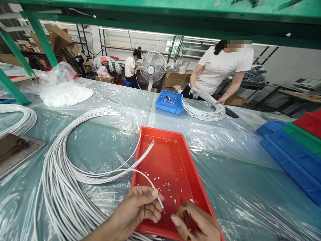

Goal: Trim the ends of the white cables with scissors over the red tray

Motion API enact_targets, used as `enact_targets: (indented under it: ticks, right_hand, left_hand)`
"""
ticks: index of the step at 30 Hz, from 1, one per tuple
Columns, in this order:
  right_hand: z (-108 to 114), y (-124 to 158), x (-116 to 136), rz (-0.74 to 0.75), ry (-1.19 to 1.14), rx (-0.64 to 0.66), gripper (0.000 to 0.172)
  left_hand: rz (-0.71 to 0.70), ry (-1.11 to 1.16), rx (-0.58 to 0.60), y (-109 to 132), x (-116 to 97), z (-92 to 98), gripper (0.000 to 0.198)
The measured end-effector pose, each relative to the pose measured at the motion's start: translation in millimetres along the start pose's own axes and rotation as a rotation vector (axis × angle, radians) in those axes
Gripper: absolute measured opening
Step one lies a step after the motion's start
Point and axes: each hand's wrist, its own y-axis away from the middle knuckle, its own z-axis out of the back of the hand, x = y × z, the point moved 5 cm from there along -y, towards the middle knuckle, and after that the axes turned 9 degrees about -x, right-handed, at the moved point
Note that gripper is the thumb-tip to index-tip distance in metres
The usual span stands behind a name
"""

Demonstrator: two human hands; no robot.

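My left hand (140, 209) pinches the end of a thin white cable (140, 174) over the near edge of a red tray (173, 144); the cable's stripped tip pokes out past my thumb. In my right hand (198, 224), just to the right, sits a small tool with orange handles (187, 219), close to the cable tip. White scraps of insulation (168, 185) are scattered in the tray. A big bundle of white cables (62, 187) curves across the table on my left, some ends lying in the tray.
Clear plastic sheeting (225, 187) covers the table. A blue tray (169, 102) and another cable bundle (203, 112) lie in front of a person in a white shirt (220, 67) across the table. Stacked blue, green and red trays (296, 147) sit right. A metal plate (15, 150) lies left.
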Motion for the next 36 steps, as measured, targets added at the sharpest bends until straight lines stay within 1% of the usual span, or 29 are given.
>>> enact_targets:
  ticks: [2,3,6,8,10,12,14,15,17,18,20,21,23,25,27,29,32,34,35,36]
  right_hand:
    - [1,-3,-1,-0.126,-0.115,-0.026,0.010]
    - [1,-4,0,-0.144,-0.158,-0.032,0.006]
    - [1,-6,6,-0.075,-0.151,-0.007,0.031]
    - [1,-8,10,-0.006,-0.100,0.024,0.040]
    - [0,-10,15,0.078,-0.088,0.070,0.041]
    - [0,-13,19,0.142,-0.103,0.098,0.037]
    - [0,-15,21,0.149,-0.123,0.103,0.032]
    - [-1,-16,20,0.124,-0.137,0.092,0.028]
    - [-3,-17,16,0.019,-0.177,0.063,0.020]
    - [-4,-16,12,-0.063,-0.205,0.031,0.015]
    - [-6,-13,3,-0.277,-0.273,-0.033,0.009]
    - [-9,-10,-2,-0.397,-0.317,-0.047,0.008]
    - [-15,-4,-9,-0.617,-0.421,-0.036,0.011]
    - [-22,2,-13,-0.768,-0.531,0.002,0.016]
    - [-27,5,-14,-0.858,-0.618,0.023,0.022]
    - [-30,8,-16,-0.917,-0.673,0.047,0.024]
    - [-28,11,-22,-0.948,-0.677,0.093,0.026]
    - [-15,10,-29,-0.932,-0.618,0.034,0.028]
    - [-4,10,-35,-0.937,-0.568,-0.056,0.026]
    - [6,9,-39,-0.933,-0.542,-0.121,0.027]
  left_hand:
    - [-0.014,-0.008,-0.034,1,0,0.3,0.019]
    - [-0.018,-0.010,-0.046,1,0,0.4,0.019]
    - [-0.010,0.001,-0.059,2,3,0.4,0.019]
    - [0.010,0.016,-0.063,2,5,0.2,0.018]
    - [0.031,0.030,-0.069,2,6,0.1,0.017]
    - [0.049,0.040,-0.069,2,7,-0.4,0.018]
    - [0.046,0.039,-0.070,2,7,-0.8,0.019]
    - [0.029,0.030,-0.073,2,7,-0.7,0.020]
    - [-0.029,0.003,-0.091,1,7,0.3,0.021]
    - [-0.063,-0.010,-0.109,1,7,1.2,0.021]
    - [-0.121,-0.031,-0.149,0,8,3.1,0.023]
    - [-0.140,-0.040,-0.170,0,9,4.0,0.025]
    - [-0.175,-0.067,-0.217,-1,10,5.9,0.028]
    - [-0.199,-0.099,-0.262,-1,9,7.5,0.030]
    - [-0.212,-0.118,-0.292,-1,8,8.2,0.033]
    - [-0.216,-0.130,-0.299,-1,6,6.9,0.035]
    - [-0.226,-0.147,-0.317,1,10,4.7,0.038]
    - [-0.197,-0.165,-0.309,5,20,3.4,0.041]
    - [-0.154,-0.174,-0.274,9,28,2.2,0.041]
    - [-0.079,-0.176,-0.198,13,39,-0.1,0.038]
